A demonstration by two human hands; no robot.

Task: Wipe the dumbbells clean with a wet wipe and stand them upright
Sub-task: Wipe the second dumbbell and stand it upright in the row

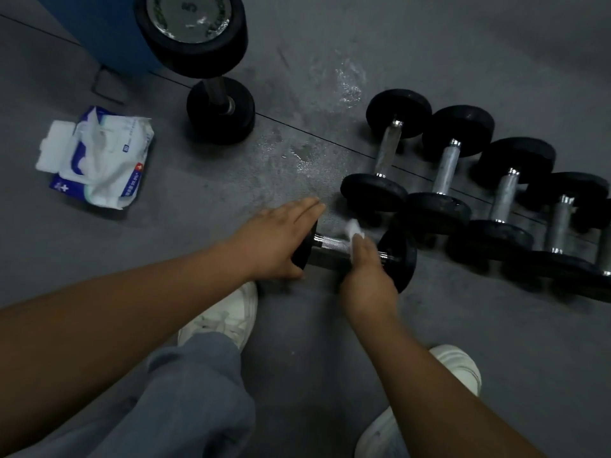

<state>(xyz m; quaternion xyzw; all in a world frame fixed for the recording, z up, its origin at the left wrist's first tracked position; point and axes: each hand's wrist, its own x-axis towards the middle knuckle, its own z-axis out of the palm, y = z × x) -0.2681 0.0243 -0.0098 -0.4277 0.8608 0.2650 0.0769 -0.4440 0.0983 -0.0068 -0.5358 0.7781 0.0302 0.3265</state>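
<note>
Here, straight left fingers (305, 206) steady one dumbbell (330, 243), right fingers (365, 251) clamp one wipe (353, 228); one upright dumbbell (198, 41) beyond.

bare forearms (132, 309), grey trousers (185, 391), wht sneakers (228, 319)
</note>
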